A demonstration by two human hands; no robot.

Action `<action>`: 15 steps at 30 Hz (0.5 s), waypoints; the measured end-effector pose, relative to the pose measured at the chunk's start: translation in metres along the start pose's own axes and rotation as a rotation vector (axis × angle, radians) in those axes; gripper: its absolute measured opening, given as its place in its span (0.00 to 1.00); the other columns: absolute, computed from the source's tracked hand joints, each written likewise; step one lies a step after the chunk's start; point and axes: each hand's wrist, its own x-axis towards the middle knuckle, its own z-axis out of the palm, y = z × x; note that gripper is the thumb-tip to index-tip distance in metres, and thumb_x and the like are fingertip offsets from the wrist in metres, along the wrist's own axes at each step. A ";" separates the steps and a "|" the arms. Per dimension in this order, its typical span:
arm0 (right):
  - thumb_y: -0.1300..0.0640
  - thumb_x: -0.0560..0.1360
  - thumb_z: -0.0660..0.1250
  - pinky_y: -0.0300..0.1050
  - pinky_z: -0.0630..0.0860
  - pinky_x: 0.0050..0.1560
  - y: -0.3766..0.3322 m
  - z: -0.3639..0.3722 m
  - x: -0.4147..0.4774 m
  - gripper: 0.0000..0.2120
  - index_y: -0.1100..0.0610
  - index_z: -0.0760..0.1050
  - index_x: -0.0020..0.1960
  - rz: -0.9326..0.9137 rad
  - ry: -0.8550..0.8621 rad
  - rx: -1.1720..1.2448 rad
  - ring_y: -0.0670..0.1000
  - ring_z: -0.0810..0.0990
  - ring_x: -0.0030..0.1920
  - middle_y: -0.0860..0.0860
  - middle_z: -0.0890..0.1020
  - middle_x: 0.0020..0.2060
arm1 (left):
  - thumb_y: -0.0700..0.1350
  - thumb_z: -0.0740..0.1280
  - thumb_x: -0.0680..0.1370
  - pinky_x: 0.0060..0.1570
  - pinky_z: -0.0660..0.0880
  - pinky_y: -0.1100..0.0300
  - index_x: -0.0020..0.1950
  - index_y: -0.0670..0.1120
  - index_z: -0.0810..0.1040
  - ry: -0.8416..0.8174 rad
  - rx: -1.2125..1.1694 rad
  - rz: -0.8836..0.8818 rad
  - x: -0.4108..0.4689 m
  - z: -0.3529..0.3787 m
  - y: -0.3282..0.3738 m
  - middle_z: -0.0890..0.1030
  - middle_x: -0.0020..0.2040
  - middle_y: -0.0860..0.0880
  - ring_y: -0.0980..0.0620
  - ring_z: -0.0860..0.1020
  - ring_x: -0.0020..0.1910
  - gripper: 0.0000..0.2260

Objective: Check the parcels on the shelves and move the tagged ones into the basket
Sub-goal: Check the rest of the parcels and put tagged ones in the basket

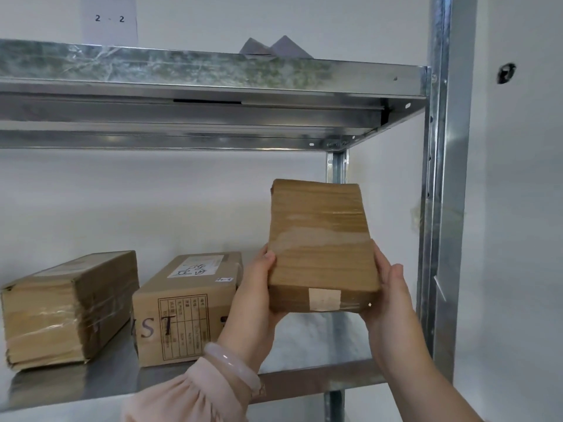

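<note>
Head cam: my left hand [259, 287] & right hand [393, 296] clasp the parcel [320, 239] by its sides, up off the shelf [304, 382], mid-check. Plain box [67, 306] & labelled box [185, 303] prob. left to check; basket not in view.

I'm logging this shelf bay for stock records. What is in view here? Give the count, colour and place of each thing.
metal rack: one, silver-grey, two levels in view, against a white wall
held parcel: one, brown with a pale patch, lifted over the right part of the lower level
left parcel: one, brown, taped, lower level at left
labelled parcel: one, brown with a white label on top, just right of the left parcel
paper sign: one, white, marked 2 2, on the wall above the upper level
folded item: one, grey, on the upper level, unclear what it is
bangle: one, pale pink, left wrist
left hand: grips held parcel's left side
right hand: grips its right side
</note>
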 end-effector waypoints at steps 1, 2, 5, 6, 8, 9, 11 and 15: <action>0.29 0.73 0.50 0.49 0.70 0.65 0.000 0.000 -0.002 0.24 0.32 0.70 0.66 -0.018 0.010 -0.032 0.40 0.75 0.62 0.36 0.78 0.61 | 0.57 0.67 0.75 0.53 0.80 0.47 0.57 0.53 0.82 0.042 -0.001 -0.012 0.001 -0.002 -0.003 0.86 0.52 0.49 0.50 0.83 0.53 0.15; 0.32 0.76 0.50 0.45 0.70 0.63 -0.001 -0.001 -0.003 0.20 0.30 0.70 0.64 -0.042 0.023 -0.061 0.37 0.75 0.62 0.34 0.77 0.61 | 0.55 0.65 0.77 0.53 0.79 0.48 0.51 0.53 0.85 0.077 0.025 0.002 0.000 -0.003 -0.006 0.86 0.48 0.50 0.53 0.84 0.50 0.11; 0.40 0.80 0.54 0.40 0.68 0.65 -0.001 -0.008 -0.008 0.16 0.32 0.71 0.65 -0.122 0.060 -0.142 0.33 0.70 0.64 0.32 0.74 0.64 | 0.49 0.59 0.82 0.52 0.76 0.57 0.44 0.65 0.84 0.086 0.289 0.132 -0.002 -0.001 -0.010 0.85 0.45 0.60 0.62 0.82 0.46 0.17; 0.43 0.79 0.56 0.38 0.67 0.66 -0.001 -0.010 -0.010 0.16 0.33 0.72 0.65 -0.167 0.062 -0.170 0.33 0.69 0.66 0.33 0.73 0.65 | 0.48 0.59 0.82 0.53 0.75 0.59 0.48 0.65 0.83 0.080 0.347 0.169 -0.004 0.000 -0.011 0.85 0.47 0.62 0.63 0.81 0.49 0.16; 0.49 0.79 0.61 0.31 0.68 0.64 -0.002 -0.012 -0.017 0.15 0.35 0.74 0.64 -0.262 0.049 -0.219 0.35 0.68 0.68 0.34 0.72 0.67 | 0.47 0.61 0.82 0.56 0.76 0.59 0.63 0.62 0.77 0.069 0.365 0.214 -0.007 0.002 -0.014 0.83 0.54 0.58 0.60 0.81 0.55 0.14; 0.51 0.79 0.61 0.29 0.68 0.62 -0.002 -0.012 -0.020 0.16 0.36 0.75 0.63 -0.303 0.042 -0.250 0.36 0.68 0.68 0.35 0.71 0.67 | 0.47 0.63 0.81 0.59 0.76 0.56 0.67 0.61 0.72 0.073 0.345 0.212 -0.009 0.003 -0.015 0.82 0.57 0.55 0.57 0.80 0.56 0.16; 0.53 0.78 0.61 0.32 0.71 0.61 -0.004 -0.014 -0.024 0.18 0.38 0.75 0.64 -0.368 0.045 -0.301 0.40 0.69 0.69 0.37 0.71 0.68 | 0.49 0.64 0.81 0.63 0.75 0.51 0.69 0.61 0.69 0.057 0.291 0.178 -0.016 0.006 -0.015 0.80 0.60 0.51 0.54 0.79 0.59 0.18; 0.48 0.74 0.63 0.31 0.74 0.57 -0.011 -0.011 -0.026 0.20 0.32 0.72 0.64 -0.303 0.030 -0.262 0.37 0.67 0.69 0.34 0.68 0.69 | 0.61 0.68 0.75 0.67 0.72 0.47 0.69 0.64 0.69 -0.028 0.264 0.147 -0.029 0.003 -0.017 0.78 0.66 0.51 0.52 0.78 0.63 0.23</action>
